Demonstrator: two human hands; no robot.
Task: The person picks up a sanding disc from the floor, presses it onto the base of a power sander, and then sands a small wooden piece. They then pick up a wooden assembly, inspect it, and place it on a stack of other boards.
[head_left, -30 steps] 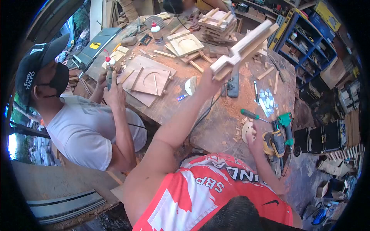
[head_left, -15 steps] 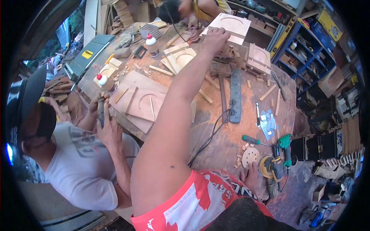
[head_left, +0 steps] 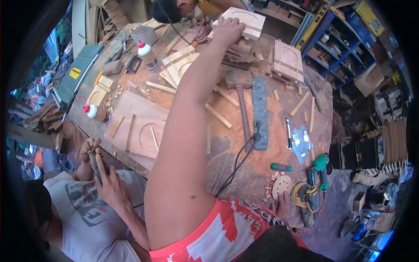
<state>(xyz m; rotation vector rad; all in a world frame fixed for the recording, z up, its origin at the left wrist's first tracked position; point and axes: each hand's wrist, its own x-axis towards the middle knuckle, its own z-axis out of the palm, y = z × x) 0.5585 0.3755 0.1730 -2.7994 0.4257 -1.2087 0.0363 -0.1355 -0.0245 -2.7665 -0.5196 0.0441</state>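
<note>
Right hand [head_left: 283, 206] at 5 o'clock, near edge of workbench [head_left: 244, 174], fingers loose and flat on the sawdust, pinching nothing. Just beyond its fingertips: round sanding disc [head_left: 282, 185] with small wood scraps beside it. Yellow orbital sander [head_left: 305, 197] just to the right of the hand, not touched. Green-handled screwdriver [head_left: 283, 167] and green drill [head_left: 321, 163] at 4 o'clock, a bit farther in.

Mid-bench: grey power strip [head_left: 260, 112] lying lengthwise, black cable trailing from it toward the near edge. Mallet [head_left: 241, 89] beside the strip on its left. Pen [head_left: 288, 133] and a small pile of mirror chips [head_left: 301, 142] on its right. At 9 o'clock, large flat board [head_left: 139, 126] with an arc cut and thin strips on it; red-capped glue bottle [head_left: 94, 111] at its left corner.

Left arm stretched long across the bench to 12 o'clock. Left hand [head_left: 227, 27] curled over the near edge of a wooden panel [head_left: 244, 18] with a curved groove, gripping it; panel sits atop a stack of wood pieces [head_left: 241, 46], slightly tilted. Similar panel [head_left: 288, 59] at 1 o'clock, apart.

Co-worker at 7 o'clock, both hands around a small hand tool [head_left: 94, 159]. Another person at the far edge, 12 o'clock, hand [head_left: 201, 31] near the stack.
</note>
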